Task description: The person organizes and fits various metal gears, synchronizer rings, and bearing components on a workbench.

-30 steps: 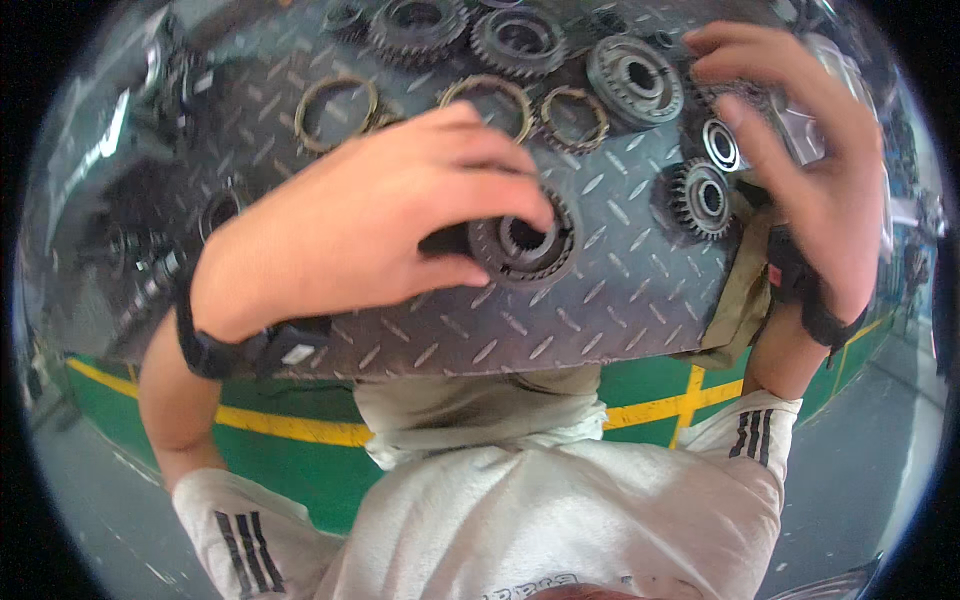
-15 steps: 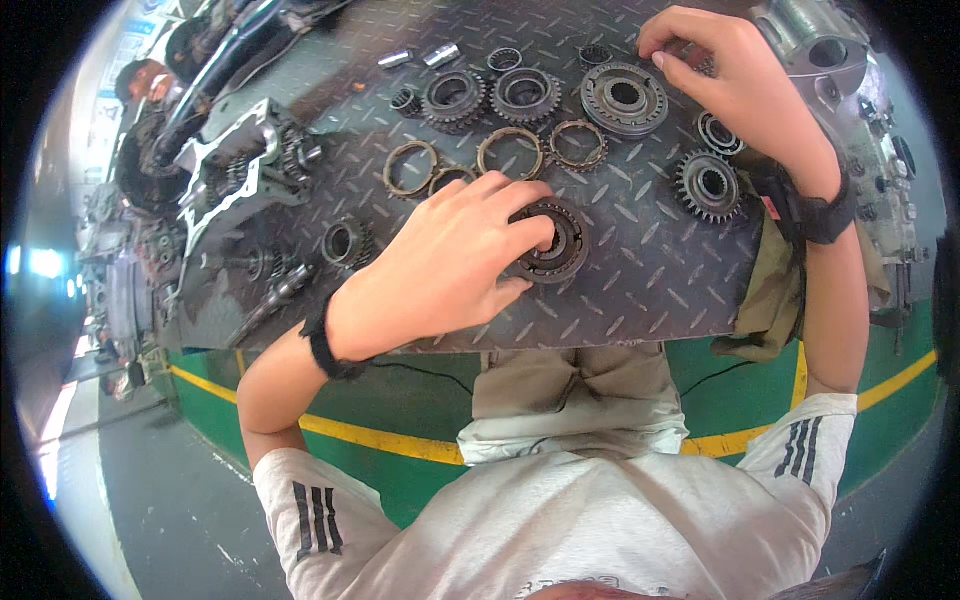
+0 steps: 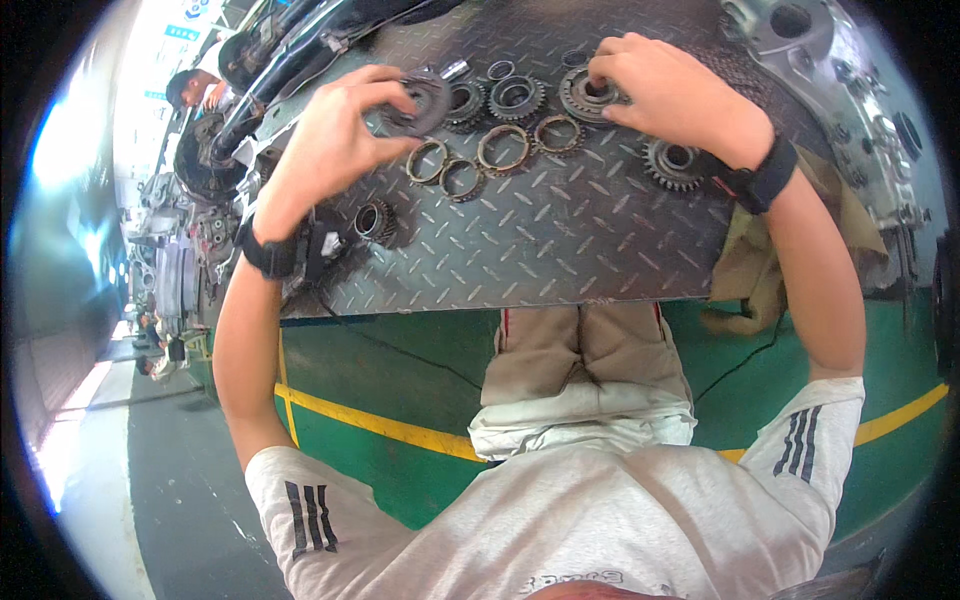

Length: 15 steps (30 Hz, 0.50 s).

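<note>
My left hand (image 3: 335,130) is raised over the left part of the work surface, gripping a dark toothed ring-shaped gear (image 3: 432,104) between thumb and fingers. The gear is tilted and slightly blurred. At the back right, my right hand (image 3: 690,100) has its thumb and fingers around a synchronizer hub (image 3: 585,98) that lies flat on the plate, partly covering it. Two gears, one at the centre back (image 3: 517,97) and one half hidden behind the held gear (image 3: 465,103), sit between my hands. Several brass-coloured synchronizer rings, including a larger one (image 3: 503,172), lie in front of them.
Below my right wrist lies a toothed gear (image 3: 657,165); a small gear (image 3: 374,221) stands near the left. A metal housing (image 3: 800,30) is at the back right, a brown cloth (image 3: 765,245) hangs over the right edge of the tread-plate tabletop (image 3: 560,250). Another person (image 3: 197,90) is far left.
My left hand has lifted the dark gear from the near middle and carried it back and left. My right hand has moved left onto the synchronizer hub. The view has shifted.
</note>
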Motion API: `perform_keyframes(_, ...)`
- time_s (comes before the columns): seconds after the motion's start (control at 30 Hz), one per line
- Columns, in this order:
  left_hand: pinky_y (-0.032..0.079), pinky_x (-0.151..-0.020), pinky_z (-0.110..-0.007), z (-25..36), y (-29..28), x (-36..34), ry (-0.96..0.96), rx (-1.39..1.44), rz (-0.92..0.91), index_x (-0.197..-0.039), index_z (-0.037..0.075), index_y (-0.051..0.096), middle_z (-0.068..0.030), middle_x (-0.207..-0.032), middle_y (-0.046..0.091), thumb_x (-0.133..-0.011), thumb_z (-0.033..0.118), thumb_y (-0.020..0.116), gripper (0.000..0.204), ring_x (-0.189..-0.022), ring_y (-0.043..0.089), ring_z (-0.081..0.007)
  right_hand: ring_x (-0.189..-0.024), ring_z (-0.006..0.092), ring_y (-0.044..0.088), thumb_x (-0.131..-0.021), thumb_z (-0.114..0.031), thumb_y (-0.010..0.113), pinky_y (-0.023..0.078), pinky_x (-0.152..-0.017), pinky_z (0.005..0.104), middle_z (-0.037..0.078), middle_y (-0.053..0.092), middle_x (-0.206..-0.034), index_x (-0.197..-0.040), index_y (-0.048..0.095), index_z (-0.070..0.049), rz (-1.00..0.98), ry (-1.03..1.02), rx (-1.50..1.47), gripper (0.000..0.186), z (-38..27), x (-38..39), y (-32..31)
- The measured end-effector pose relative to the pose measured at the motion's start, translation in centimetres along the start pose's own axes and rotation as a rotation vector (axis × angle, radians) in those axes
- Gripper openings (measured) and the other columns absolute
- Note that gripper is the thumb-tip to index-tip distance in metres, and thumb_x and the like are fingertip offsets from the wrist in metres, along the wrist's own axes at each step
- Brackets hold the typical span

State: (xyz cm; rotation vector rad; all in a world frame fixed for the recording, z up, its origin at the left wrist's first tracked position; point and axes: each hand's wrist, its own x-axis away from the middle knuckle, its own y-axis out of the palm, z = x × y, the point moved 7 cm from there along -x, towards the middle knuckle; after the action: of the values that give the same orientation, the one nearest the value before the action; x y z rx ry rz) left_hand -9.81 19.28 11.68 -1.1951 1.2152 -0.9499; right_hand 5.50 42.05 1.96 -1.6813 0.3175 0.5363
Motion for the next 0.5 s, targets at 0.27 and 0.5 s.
perform_keyframes(0.27,0.058,-0.080,-0.040,-11.0,4.6,-0.1,-0.310,0.033,-0.130,-0.105,-0.001,0.083,-0.0181,-0.091,0.078,-0.074,0.024,0.096,0.042,-0.081,0.075,-0.0282,-0.116,0.0384,0.066,-0.082,-0.021,0.091,0.056,-0.098,0.0486,0.016,0.068,-0.119,-0.105,0.076,-0.002,-0.132,0.034,0.080,0.034,-1.0,0.5,3.3)
perform_keyframes(0.5,0.058,-0.078,-0.038,-14.2,8.0,0.1,-0.456,0.096,-0.250,-0.109,0.004,0.085,-0.0129,-0.085,0.079,-0.073,0.033,0.098,0.048,-0.080,0.076,-0.0233,-0.110,0.0404,0.070,-0.076,-0.024,0.097,0.057,-0.097,0.0488,0.017,0.073,-0.109,-0.099,0.071,-0.002,-0.302,0.262,-0.095,0.041,-0.5,-0.6,1.9)
